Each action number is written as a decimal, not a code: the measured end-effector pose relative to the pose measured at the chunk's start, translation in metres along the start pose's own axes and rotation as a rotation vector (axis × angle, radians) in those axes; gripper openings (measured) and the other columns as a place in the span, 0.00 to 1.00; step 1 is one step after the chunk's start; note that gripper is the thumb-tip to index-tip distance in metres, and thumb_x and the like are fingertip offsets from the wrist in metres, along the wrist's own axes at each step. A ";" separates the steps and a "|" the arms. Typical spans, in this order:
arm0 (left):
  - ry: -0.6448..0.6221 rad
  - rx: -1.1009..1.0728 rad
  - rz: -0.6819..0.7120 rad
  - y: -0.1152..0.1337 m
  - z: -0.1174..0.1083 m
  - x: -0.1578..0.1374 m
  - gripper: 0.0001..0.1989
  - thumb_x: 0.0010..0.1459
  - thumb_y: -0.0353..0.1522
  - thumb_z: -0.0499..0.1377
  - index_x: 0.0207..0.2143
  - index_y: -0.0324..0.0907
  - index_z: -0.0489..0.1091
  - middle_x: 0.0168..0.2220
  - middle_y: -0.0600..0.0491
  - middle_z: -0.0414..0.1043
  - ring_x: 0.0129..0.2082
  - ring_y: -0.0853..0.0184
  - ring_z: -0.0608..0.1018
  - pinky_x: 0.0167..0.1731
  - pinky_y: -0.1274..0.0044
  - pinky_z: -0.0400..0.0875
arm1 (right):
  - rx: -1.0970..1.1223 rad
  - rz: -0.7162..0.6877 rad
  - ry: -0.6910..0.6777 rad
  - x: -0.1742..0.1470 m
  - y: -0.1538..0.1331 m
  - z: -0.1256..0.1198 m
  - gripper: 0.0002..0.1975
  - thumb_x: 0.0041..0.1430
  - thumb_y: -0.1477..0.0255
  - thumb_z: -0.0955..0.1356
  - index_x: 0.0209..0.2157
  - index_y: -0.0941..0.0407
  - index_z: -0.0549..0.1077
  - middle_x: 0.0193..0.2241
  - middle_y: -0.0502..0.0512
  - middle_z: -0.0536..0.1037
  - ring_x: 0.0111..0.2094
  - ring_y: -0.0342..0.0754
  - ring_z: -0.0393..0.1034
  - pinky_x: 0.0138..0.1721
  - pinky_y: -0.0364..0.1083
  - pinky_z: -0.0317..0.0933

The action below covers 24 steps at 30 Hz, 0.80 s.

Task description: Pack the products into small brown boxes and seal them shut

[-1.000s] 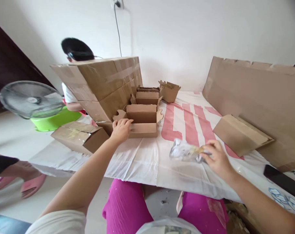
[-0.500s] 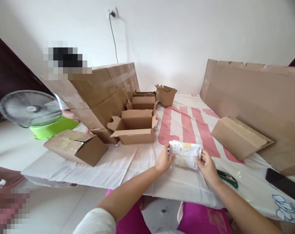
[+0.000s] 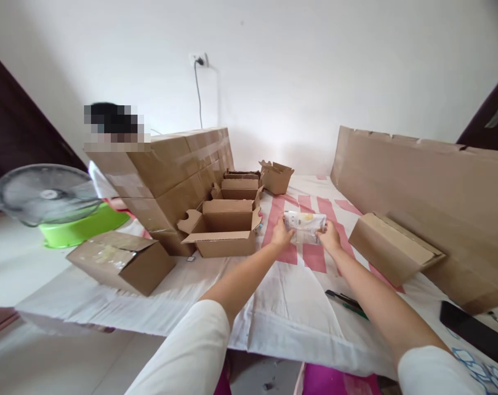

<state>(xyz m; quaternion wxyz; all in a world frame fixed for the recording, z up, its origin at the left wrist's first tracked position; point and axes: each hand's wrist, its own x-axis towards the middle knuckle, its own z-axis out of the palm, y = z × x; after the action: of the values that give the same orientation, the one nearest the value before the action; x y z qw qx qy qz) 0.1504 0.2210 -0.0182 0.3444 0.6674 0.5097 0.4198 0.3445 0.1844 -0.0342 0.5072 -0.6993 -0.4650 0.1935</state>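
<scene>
Between my two hands is a white printed pouch (image 3: 305,222) with pale yellow patches, held by its two ends above the cloth-covered table. My left hand (image 3: 282,233) grips the pouch's left end, thumb in front. At the right end my right hand (image 3: 328,236) closes its fingers on the packet. Just left of my left hand stands an open cardboard box (image 3: 226,241) with its flaps spread. Under my right forearm lies a cutter knife (image 3: 347,303) with a green handle, partly hidden.
More open boxes (image 3: 241,189) line up behind, beside a stack of taped cartons (image 3: 179,170). A small box (image 3: 277,178) stands at the back. On the right are a cardboard panel (image 3: 430,192), a carton (image 3: 392,247) and a phone (image 3: 475,329). A person sits beyond the stack, near a fan (image 3: 47,195).
Both hands have carried the pouch forward, away from my body, and my arms are stretched further out. The camera view has tilted up slightly.
</scene>
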 end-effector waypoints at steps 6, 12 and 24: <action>0.076 -0.254 -0.053 -0.080 -0.060 -0.092 0.43 0.42 0.28 0.67 0.60 0.42 0.53 0.55 0.43 0.69 0.55 0.57 0.72 0.53 0.68 0.66 | 0.164 -0.104 -0.373 -0.080 0.006 0.036 0.21 0.42 0.74 0.70 0.41 0.54 0.67 0.37 0.52 0.78 0.37 0.49 0.74 0.42 0.49 0.67; 0.317 -0.296 -0.050 -0.137 -0.177 -0.117 0.34 0.41 0.35 0.67 0.52 0.41 0.62 0.46 0.46 0.74 0.43 0.60 0.77 0.46 0.68 0.72 | 0.300 -0.189 -0.669 -0.101 -0.029 0.104 0.11 0.49 0.63 0.70 0.33 0.54 0.73 0.31 0.51 0.79 0.33 0.48 0.74 0.37 0.47 0.68; 0.654 -0.099 -0.110 -0.189 -0.227 -0.094 0.32 0.41 0.40 0.67 0.49 0.42 0.61 0.48 0.45 0.68 0.47 0.59 0.74 0.50 0.63 0.69 | 0.321 -0.131 -0.399 -0.059 -0.060 0.213 0.06 0.55 0.71 0.65 0.35 0.53 0.71 0.35 0.53 0.78 0.36 0.47 0.72 0.42 0.48 0.66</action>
<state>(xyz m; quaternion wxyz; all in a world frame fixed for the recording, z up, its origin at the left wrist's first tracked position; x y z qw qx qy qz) -0.1421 0.1835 -0.1126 0.2170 0.4512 0.6074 0.6168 0.1296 0.2501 -0.0802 0.5215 -0.5263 -0.5635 0.3655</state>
